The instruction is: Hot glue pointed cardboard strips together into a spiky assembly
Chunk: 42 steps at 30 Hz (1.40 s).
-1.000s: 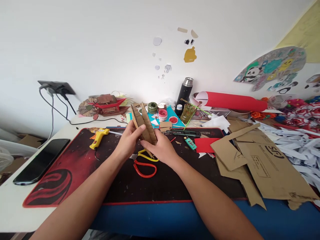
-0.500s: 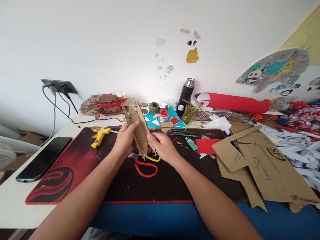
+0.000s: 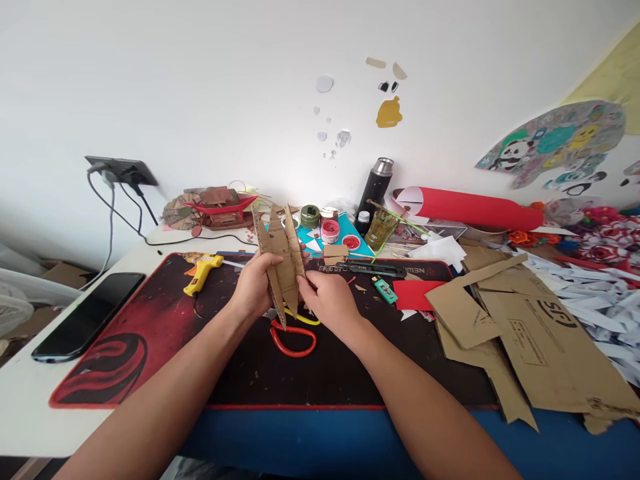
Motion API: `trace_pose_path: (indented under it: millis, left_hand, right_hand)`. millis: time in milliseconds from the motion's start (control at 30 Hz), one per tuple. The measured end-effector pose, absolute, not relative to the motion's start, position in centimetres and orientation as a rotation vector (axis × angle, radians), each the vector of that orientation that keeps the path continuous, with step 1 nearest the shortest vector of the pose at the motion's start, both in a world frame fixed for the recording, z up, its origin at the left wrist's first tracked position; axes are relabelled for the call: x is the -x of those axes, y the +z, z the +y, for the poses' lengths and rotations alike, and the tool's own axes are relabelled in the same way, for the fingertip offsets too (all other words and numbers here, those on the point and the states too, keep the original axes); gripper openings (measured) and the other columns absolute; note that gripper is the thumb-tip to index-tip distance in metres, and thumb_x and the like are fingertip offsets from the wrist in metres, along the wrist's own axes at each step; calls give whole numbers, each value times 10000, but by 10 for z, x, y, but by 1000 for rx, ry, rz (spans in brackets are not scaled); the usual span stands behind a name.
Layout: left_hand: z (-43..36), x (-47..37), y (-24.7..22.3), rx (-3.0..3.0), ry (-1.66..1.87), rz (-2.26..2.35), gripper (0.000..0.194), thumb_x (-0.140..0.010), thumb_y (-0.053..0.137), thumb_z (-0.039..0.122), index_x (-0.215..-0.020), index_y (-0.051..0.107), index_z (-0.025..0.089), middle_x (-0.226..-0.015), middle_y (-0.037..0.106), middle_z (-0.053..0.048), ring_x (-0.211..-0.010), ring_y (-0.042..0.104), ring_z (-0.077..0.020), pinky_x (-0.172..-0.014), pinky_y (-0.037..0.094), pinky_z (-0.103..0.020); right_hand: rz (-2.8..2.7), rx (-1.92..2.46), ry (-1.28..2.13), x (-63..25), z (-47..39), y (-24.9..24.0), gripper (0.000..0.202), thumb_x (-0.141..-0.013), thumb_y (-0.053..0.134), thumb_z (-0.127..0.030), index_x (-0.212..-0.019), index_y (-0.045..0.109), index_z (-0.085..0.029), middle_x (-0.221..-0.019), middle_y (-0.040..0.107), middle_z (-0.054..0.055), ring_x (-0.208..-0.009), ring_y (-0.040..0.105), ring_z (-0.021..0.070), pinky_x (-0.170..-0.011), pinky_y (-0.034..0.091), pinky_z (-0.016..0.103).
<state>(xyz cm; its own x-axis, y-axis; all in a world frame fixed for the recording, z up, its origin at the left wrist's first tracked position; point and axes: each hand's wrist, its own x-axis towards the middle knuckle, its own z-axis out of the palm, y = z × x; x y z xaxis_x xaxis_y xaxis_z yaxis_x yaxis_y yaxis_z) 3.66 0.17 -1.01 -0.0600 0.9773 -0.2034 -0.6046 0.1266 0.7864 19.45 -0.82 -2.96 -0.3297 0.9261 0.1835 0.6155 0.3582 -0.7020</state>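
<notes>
Between my hands, above the dark mat, is a long cardboard piece (image 3: 285, 267) with pointed ends and two raised side walls, like a small boat hull. My left hand (image 3: 253, 283) is closed on its left wall, thumb on the inside. My right hand (image 3: 325, 293) pinches the right wall near its lower part; some of its fingers are hidden behind the cardboard. Under the piece lie scissors (image 3: 295, 352) with one red and one yellow handle, their blades mostly covered. A yellow glue gun (image 3: 203, 273) rests on the mat left of my hands.
A phone (image 3: 90, 317) lies at the left. Paint jars (image 3: 330, 231), a black thermos (image 3: 376, 187) and a brush cup (image 3: 379, 230) stand at the back. A utility knife (image 3: 373, 269) and red paper (image 3: 415, 293) lie right of centre, beside cardboard sheets (image 3: 530, 347).
The cardboard piece has turned a little toward me and more of its inside shows. My right hand has shifted slightly along the right wall, still gripping it.
</notes>
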Motion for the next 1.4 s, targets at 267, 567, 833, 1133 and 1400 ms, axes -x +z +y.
trace_pose_path:
  millis: [267,567,833,1133,1400]
  left_hand:
    - [1,-46,-14,-633,1447,1017,451,-659,816,288,-1076,686,174,-830,807,-58,-881,809,-335,-786,665,-449]
    - [5,-36,-13,-630,1471,983,507,-690,933,496,-976,697,150,-792,784,-63,-664,758,-240,-614,638,-344]
    - [0,-38,-9,-680,1417,942,576,-618,986,569,-904,689,168,-713,739,-28,-595,691,-192,-559,578,-294]
    - [-1,-40,-9,-790,1366,953,434,-640,971,406,-804,633,190,-665,686,0,-580,604,-142,-558,517,-250]
    - [-2,-38,-5,-828,1355,926,331,-718,883,401,-832,655,189,-693,708,-22,-620,640,-165,-583,530,-258]
  right_hand:
    - [-2152,1410,526,-191,-7,-35,319,-1060,585,-305,-791,719,-197,-750,769,73,-696,691,206,-623,294,318]
    - [-1736,1055,1392,-195,-7,-35,574,-1030,493,-731,-783,592,-222,-707,676,23,-661,693,204,-611,501,289]
    - [-1545,1053,1639,-192,-1,-37,752,-785,583,-975,-745,611,-225,-660,665,22,-602,686,211,-575,538,317]
    - [-1572,1086,1629,-192,0,-38,728,-754,655,-948,-738,568,-225,-676,633,3,-591,690,200,-518,495,287]
    - [-1567,1002,1676,-193,-3,-35,734,-781,636,-943,-779,615,-209,-690,659,8,-615,669,188,-582,549,309]
